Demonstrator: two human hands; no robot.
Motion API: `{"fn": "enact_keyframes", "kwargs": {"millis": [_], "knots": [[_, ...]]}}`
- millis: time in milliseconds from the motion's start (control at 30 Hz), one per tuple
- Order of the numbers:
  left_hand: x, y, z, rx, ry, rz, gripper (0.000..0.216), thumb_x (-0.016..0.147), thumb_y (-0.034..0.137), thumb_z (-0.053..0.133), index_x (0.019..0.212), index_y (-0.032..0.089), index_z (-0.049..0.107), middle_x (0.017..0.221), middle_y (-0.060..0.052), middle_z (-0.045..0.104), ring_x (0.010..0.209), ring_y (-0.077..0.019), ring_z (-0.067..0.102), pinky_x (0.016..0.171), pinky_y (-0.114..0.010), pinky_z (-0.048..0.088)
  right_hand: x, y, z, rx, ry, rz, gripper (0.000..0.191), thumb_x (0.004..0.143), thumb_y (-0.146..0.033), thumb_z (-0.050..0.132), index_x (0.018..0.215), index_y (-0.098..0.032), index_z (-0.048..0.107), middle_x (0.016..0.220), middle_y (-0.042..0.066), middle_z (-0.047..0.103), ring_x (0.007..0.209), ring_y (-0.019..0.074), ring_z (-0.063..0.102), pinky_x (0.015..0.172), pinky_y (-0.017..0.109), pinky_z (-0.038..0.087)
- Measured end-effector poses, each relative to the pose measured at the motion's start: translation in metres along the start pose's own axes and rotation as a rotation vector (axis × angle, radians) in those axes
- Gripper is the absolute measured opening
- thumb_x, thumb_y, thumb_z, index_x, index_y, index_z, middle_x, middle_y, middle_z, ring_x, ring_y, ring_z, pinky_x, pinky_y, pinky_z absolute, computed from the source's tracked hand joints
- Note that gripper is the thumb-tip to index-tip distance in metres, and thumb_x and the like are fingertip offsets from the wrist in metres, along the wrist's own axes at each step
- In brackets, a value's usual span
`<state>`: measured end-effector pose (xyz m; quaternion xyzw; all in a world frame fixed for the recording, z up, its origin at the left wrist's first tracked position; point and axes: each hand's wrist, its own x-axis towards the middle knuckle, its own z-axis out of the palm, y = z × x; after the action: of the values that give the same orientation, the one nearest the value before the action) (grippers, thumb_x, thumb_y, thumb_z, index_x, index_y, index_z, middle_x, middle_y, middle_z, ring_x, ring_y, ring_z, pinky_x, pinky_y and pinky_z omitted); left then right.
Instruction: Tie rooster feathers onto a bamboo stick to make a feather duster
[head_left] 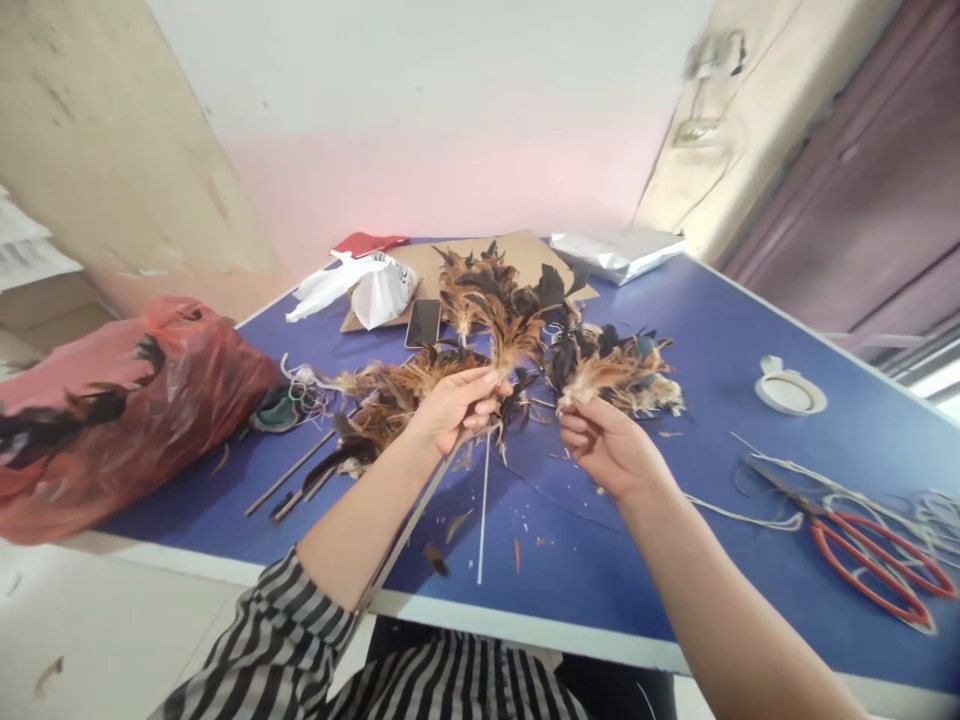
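My left hand is closed around a thin stick with a tuft of brown and black feathers at its top end. The stick slants down toward my left forearm. To its right, my right hand pinches a small bunch of light brown feathers by the base. The two hands are apart, above the blue table. A white strip hangs or lies below my left hand; I cannot tell which. Piles of loose feathers lie behind both hands.
Red-handled scissors and loose string lie at the right, near a white tape roll. A red plastic bag fills the left edge. Behind are a phone, a white plastic bag and a silver packet.
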<state>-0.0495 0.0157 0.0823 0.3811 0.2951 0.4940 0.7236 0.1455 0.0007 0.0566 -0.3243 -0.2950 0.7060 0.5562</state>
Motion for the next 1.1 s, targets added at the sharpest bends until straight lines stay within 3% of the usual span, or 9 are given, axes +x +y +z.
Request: {"fn": "enact_keyframes", "kwargs": {"millis": [133,367,633,767,1100], "knots": [[0.002,-0.013,0.012,0.012,-0.037,-0.022,0.022,0.067,0.022,0.071,0.083,0.010,0.060,0.079,-0.005,0.062,0.043,0.0014,0.038,0.031,-0.008,0.021,0.007,0.005,0.010,0.152,0.050,0.080,0.021,0.057,-0.020,0.076,0.068,-0.015,0.058,0.064,-0.002,0.057,0.050,0.0054,0.045,0.041,0.017,0.034],[0.002,-0.026,0.014,0.035,-0.035,-0.100,0.024,0.066,0.024,0.072,0.079,0.010,0.057,0.078,-0.004,0.062,0.043,0.0015,0.038,0.031,-0.008,0.021,0.012,0.020,0.008,0.099,-0.065,0.089,0.022,0.060,-0.023,0.076,0.072,-0.015,0.060,0.063,-0.003,0.056,0.049,0.0042,0.041,0.041,0.016,0.030],[-0.003,-0.028,0.021,0.022,0.085,-0.129,0.027,0.062,0.021,0.075,0.080,0.012,0.057,0.070,0.002,0.055,0.044,-0.0006,0.046,0.032,-0.009,0.026,0.015,0.020,0.007,0.066,-0.045,0.132,0.027,0.055,-0.026,0.079,0.067,-0.016,0.058,0.060,-0.004,0.054,0.048,0.0044,0.039,0.041,0.017,0.028],[-0.006,-0.029,0.023,0.039,0.134,-0.102,0.028,0.060,0.021,0.076,0.079,0.013,0.058,0.065,0.003,0.053,0.044,-0.0027,0.048,0.031,-0.010,0.029,0.015,0.020,0.004,0.005,-0.042,0.112,0.028,0.055,-0.028,0.079,0.065,-0.016,0.057,0.058,-0.005,0.052,0.047,0.0046,0.038,0.042,0.019,0.028],[-0.006,-0.035,0.022,0.107,0.138,-0.071,0.030,0.062,0.024,0.075,0.088,0.012,0.064,0.073,-0.002,0.061,0.046,-0.0039,0.051,0.034,-0.013,0.034,0.014,0.022,0.000,-0.232,-0.035,-0.010,0.024,0.059,-0.034,0.076,0.064,-0.014,0.064,0.063,0.000,0.060,0.049,0.0056,0.039,0.044,0.020,0.028]]}}
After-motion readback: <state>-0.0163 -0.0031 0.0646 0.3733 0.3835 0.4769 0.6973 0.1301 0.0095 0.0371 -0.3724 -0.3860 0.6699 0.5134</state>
